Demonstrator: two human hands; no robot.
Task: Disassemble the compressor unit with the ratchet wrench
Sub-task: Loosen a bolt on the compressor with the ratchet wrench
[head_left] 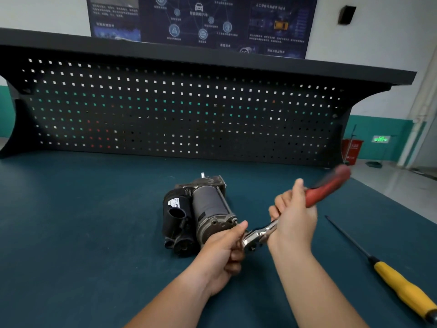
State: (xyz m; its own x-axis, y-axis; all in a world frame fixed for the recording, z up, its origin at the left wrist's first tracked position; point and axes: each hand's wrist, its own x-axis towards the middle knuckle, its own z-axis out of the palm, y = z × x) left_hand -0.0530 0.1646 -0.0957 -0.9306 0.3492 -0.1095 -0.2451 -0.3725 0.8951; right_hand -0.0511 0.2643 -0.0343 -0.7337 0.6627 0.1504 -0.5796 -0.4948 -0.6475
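Quick one from our bench: the compressor [201,214] lies on its side on the green mat [71,233], roughly mid-bench in front of the black pegboard [165,110], with the grey cylinder's end cap facing us.

Our left hand [224,252] is curled around the chrome head of the wrench [316,196], right up against that near end of the compressor, thumb tip touching the cap. We can't tell what the head sits on, since the fingers cover it.

Our right hand [293,216] is wrapped round the wrench just where the red grip starts, thumb sticking up. The grip angles up and away to the right and comes out blurred.

Off to the right, well apart from the compressor, 1 screwdriver [402,287] with a yellow handle lies on the mat, tip pointing away from us. Above the pegboard there's a dark poster [201,20] on the wall, plus a red bin [352,150] on the floor at far right.
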